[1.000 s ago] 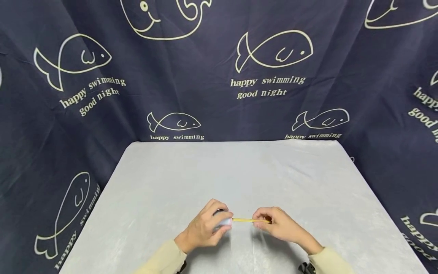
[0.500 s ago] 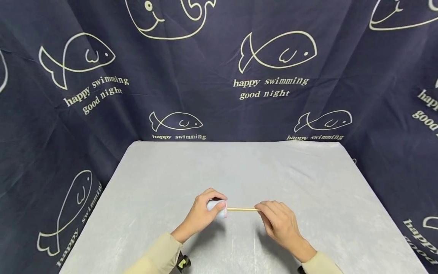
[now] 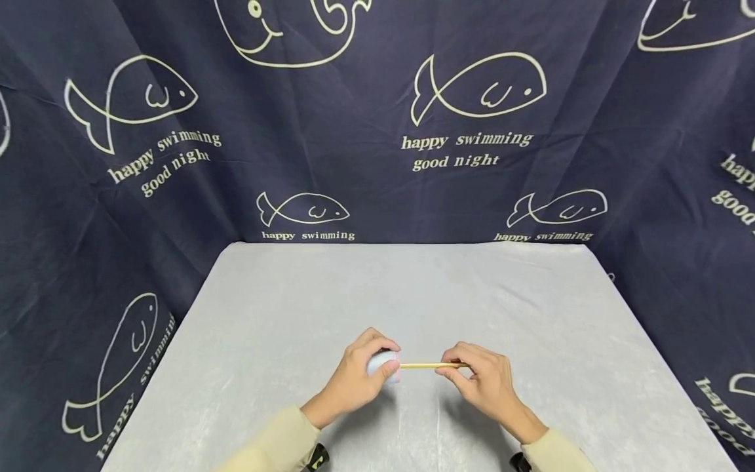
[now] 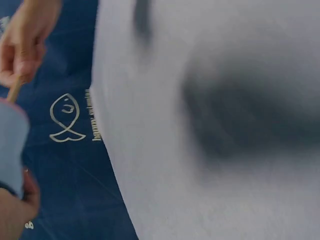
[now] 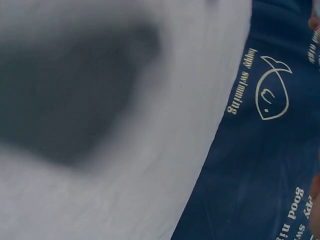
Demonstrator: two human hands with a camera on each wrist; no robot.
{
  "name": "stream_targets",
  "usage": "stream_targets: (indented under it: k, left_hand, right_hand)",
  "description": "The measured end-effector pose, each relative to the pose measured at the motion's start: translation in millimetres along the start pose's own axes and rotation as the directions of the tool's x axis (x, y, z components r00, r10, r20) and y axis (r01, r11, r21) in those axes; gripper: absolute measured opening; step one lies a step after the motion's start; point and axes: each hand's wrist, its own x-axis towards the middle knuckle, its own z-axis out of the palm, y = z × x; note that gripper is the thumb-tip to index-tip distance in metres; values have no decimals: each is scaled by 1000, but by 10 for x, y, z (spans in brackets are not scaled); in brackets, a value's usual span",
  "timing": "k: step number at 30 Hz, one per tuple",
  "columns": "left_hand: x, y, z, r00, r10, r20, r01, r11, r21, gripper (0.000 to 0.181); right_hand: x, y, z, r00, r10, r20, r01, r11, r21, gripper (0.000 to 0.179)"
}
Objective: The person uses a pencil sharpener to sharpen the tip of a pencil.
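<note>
My left hand (image 3: pixel 352 379) grips a light blue pencil sharpener (image 3: pixel 382 360) with a pink rim, held above the table. A thin yellow pencil (image 3: pixel 420 366) runs level from the rim toward the right; its tip is hidden inside the sharpener. The fingers and thumb of my right hand (image 3: pixel 485 379) pinch the pencil's other end. In the left wrist view, the sharpener (image 4: pixel 11 145) shows a dark base near the left palm, and the pencil (image 4: pixel 14 91) enters at its pink edge. Only slivers of hands show at the right wrist view's right border.
A pale grey cloth covers the table (image 3: pixel 330 288), with the hands' shadows below them. Dark blue curtains (image 3: pixel 377 177) printed with fish and lettering stand at the back and on both sides. Each wrist wears a dark band.
Both hands first rose slightly off the table. The right fingers went from curled, to extended over the pencil, to curled again, turning at its end. The left hand kept its grip on the sharpener.
</note>
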Motion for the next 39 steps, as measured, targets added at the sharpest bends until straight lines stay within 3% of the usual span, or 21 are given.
stream_targets:
  k: [2, 4, 6, 8, 10, 13, 14, 16, 18, 20, 22, 24, 26, 28, 31, 33, 35, 37, 39]
  left_hand:
    - [-16, -45, 36, 990, 136, -39, -133, 989, 66, 16]
    - [-30, -93, 68, 957, 283, -69, -272, 953, 134, 17]
    - [-44, -136, 93, 907, 414, -78, -391, 896, 211, 18]
    - [-48, -166, 104, 845, 531, -66, -492, 819, 296, 23]
    - [-52, -179, 108, 789, 613, -33, -560, 741, 370, 27]
    - [-61, -206, 102, 709, 705, 20, -635, 627, 450, 28]
    - [-67, -216, 104, 690, 724, 30, -651, 601, 464, 27]
    - [-83, -237, 110, 676, 736, 34, -661, 586, 470, 26]
    - [-103, -254, 115, 706, 708, 18, -640, 626, 446, 26]
    - [-115, -272, 115, 755, 656, -17, -596, 696, 400, 23]
    - [-112, -285, 109, 804, 592, -58, -541, 768, 343, 21]
    - [-96, -292, 96, 838, 537, -96, -493, 820, 289, 19]
    - [-74, -291, 81, 861, 492, -125, -455, 857, 241, 18]
    - [-51, -288, 59, 880, 451, -150, -420, 885, 199, 18]
    - [-25, -273, 20, 909, 385, -162, -363, 920, 149, 17]
    - [-9, -258, -7, 930, 327, -166, -308, 943, 127, 18]
    - [10, -233, -35, 961, 225, -159, -213, 973, 87, 18]
    - [35, -202, -64, 986, 89, -143, -85, 996, 36, 14]
    - [62, -166, -93, 991, -70, -111, 67, 997, -26, 11]
  right_hand:
    - [7, 0, -30, 989, 122, 85, -126, 991, 41, 14]
    - [34, -19, -69, 953, 238, 189, -252, 966, 57, 18]
    - [70, -34, -111, 884, 349, 311, -387, 919, 69, 19]
    - [97, -24, -143, 801, 415, 433, -502, 859, 106, 14]
    - [101, 4, -165, 738, 414, 533, -576, 798, 178, 12]
    - [88, 41, -168, 703, 340, 625, -614, 734, 291, 12]
    - [88, 45, -168, 694, 327, 642, -621, 724, 302, 13]
    - [95, 34, -165, 683, 333, 650, -611, 748, 259, 13]
    - [108, 15, -152, 679, 363, 639, -587, 791, 174, 12]
    - [114, -8, -138, 702, 382, 601, -537, 839, 94, 7]
    - [107, -25, -116, 747, 377, 548, -476, 878, 45, 7]
    - [86, -34, -88, 814, 339, 471, -399, 916, 31, 16]
    - [55, -31, -57, 879, 285, 382, -315, 949, 17, 24]
    - [34, -22, -29, 928, 227, 294, -238, 971, 0, 28]
    - [13, 8, 5, 975, 123, 186, -120, 992, -31, 20]
    - [14, 30, 22, 991, 26, 132, -13, 995, -96, 9]
    - [28, 53, 41, 993, -87, 77, 100, 979, -179, 15]
    - [55, 65, 60, 979, -202, 26, 202, 942, -267, 27]
    - [90, 68, 78, 957, -288, -21, 266, 909, -322, 30]
